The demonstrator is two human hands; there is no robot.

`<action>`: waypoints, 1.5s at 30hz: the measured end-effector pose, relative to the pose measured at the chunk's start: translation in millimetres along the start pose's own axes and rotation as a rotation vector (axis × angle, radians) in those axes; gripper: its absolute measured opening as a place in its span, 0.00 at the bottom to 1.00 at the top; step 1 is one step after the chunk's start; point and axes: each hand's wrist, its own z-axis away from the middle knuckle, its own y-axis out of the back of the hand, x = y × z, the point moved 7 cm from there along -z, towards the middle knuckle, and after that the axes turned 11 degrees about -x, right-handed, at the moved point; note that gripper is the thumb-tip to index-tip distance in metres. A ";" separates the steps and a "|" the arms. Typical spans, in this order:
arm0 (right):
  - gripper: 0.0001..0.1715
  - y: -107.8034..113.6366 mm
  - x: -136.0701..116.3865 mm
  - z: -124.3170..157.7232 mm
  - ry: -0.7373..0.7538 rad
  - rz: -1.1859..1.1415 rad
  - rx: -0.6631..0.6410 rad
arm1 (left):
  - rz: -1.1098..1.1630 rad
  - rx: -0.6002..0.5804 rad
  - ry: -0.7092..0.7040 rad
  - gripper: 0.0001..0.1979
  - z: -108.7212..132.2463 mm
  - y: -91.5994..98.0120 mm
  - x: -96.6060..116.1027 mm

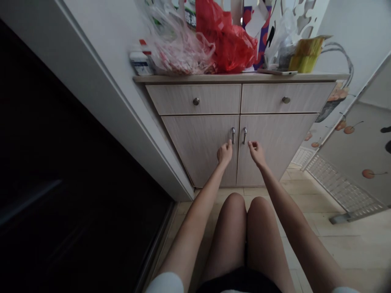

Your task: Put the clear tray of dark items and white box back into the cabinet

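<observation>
A pale wood-grain cabinet (195,150) stands in front of me with both of its doors closed. My left hand (225,153) is curled just beside the lower end of the left door handle (233,135). I cannot tell whether its fingertips touch the metal. Close to the right door handle (244,135), my right hand (256,153) has its fingers bent and drawn together, with a small gap between them and the handle. Nothing shows inside either hand. Both handles are short, upright and silvery.
Two drawers with round knobs (196,101) sit above the doors. The cabinet top carries a red plastic bag (229,44), a clear plastic bag (180,44), a white bottle (141,63) and a yellow box (306,53). A dark doorway (76,162) is at left, a cherry-patterned panel (357,150) at right.
</observation>
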 end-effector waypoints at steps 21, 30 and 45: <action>0.27 19.2 -8.9 49.3 0.162 0.216 -0.015 | -0.037 0.123 -0.248 0.13 44.6 4.2 -8.6; 0.32 95.6 -8.1 136.6 0.063 0.278 0.012 | 0.178 0.249 -0.295 0.17 126.1 52.0 -55.9; 0.36 195.1 -11.4 202.9 -0.005 0.446 0.242 | 0.228 0.596 -0.173 0.21 202.2 136.8 -131.4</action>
